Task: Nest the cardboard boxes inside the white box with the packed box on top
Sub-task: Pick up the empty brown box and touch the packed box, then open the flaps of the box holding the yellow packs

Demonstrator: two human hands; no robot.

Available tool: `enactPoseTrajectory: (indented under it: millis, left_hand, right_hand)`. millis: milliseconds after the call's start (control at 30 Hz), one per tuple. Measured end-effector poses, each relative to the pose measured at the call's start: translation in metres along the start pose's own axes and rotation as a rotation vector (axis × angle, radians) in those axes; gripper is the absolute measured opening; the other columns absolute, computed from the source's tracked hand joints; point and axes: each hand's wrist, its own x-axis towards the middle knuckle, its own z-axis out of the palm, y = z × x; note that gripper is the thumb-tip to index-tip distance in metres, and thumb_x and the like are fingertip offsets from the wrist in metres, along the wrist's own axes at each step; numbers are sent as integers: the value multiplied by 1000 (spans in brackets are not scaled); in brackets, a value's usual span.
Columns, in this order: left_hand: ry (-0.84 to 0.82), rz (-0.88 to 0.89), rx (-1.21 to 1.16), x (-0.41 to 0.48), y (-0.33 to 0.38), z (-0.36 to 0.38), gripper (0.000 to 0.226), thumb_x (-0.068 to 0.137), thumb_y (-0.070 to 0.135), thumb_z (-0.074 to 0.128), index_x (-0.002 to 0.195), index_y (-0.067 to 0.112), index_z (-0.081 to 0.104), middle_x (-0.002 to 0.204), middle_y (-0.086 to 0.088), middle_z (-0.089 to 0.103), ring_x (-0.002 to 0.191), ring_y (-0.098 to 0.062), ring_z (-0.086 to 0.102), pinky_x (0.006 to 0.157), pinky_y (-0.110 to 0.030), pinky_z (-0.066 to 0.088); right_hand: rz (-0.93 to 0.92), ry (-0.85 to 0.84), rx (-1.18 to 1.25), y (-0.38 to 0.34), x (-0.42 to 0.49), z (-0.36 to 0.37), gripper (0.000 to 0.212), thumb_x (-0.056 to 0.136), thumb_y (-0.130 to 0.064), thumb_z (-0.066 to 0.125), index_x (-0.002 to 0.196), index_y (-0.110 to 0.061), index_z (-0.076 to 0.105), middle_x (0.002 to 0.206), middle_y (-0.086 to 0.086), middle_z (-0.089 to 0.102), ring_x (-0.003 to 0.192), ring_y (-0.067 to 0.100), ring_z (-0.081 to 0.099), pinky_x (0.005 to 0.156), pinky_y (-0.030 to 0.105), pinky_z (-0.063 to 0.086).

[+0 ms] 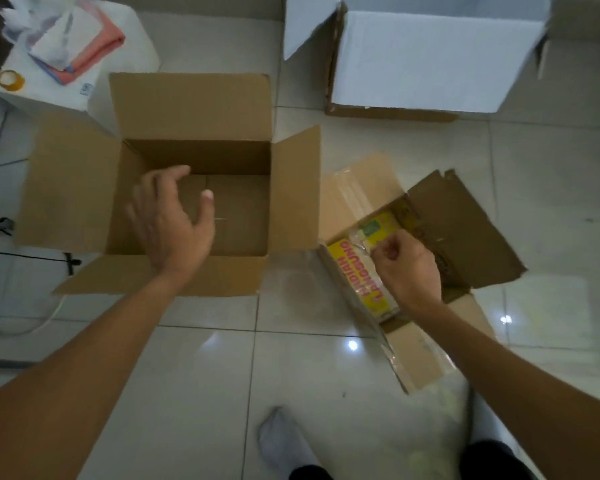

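A large brown cardboard box (191,98) stands on the tiled floor at centre left, all flaps spread, nothing visible inside. My left hand (170,223) hovers over its near left corner, fingers apart, holding nothing. To the right lies a smaller, worn cardboard box (465,226) with flaps open, packed with a yellow printed package (357,271). My right hand (407,268) is over this box, fingers pinched on the clear wrapping of the package. The big white box (426,64) stands open at the back right.
At the back left a closed white box (66,91) carries folded cloths (80,43) and a roll of tape (11,80). Cables lie along the left edge. My foot in a grey sock (284,441) is on the floor near the bottom centre.
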Motion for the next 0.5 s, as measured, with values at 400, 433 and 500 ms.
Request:
enactPoseTrajectory:
  millis: [400, 433, 500]
  left_hand:
    - [-218, 83, -5, -106, 140, 90, 31, 81, 29, 66, 98, 6, 55, 98, -17, 53, 91, -33, 52, 75, -39, 41]
    - [-224, 42, 10, -116, 141, 96, 32, 80, 27, 66, 99, 6, 53, 99, -17, 52, 91, -33, 51, 74, -39, 41]
    - [-239, -63, 24, -134, 140, 106, 35, 78, 25, 67, 102, 7, 50, 103, -16, 50, 92, -32, 51, 73, -41, 44]
  right_hand:
    - [790, 22, 284, 189, -36, -36, 43, 81, -36, 64, 114, -14, 46, 118, 14, 57, 86, 28, 52, 64, 30, 39]
    - [843, 2, 256, 199, -38, -36, 53, 81, -38, 64, 123, -14, 43, 124, 16, 54, 88, 28, 50, 59, 27, 36]
    - [936, -10, 361, 214, -37, -32, 63, 80, -33, 68, 131, -7, 41, 127, 17, 54, 86, 28, 50, 51, 23, 31]
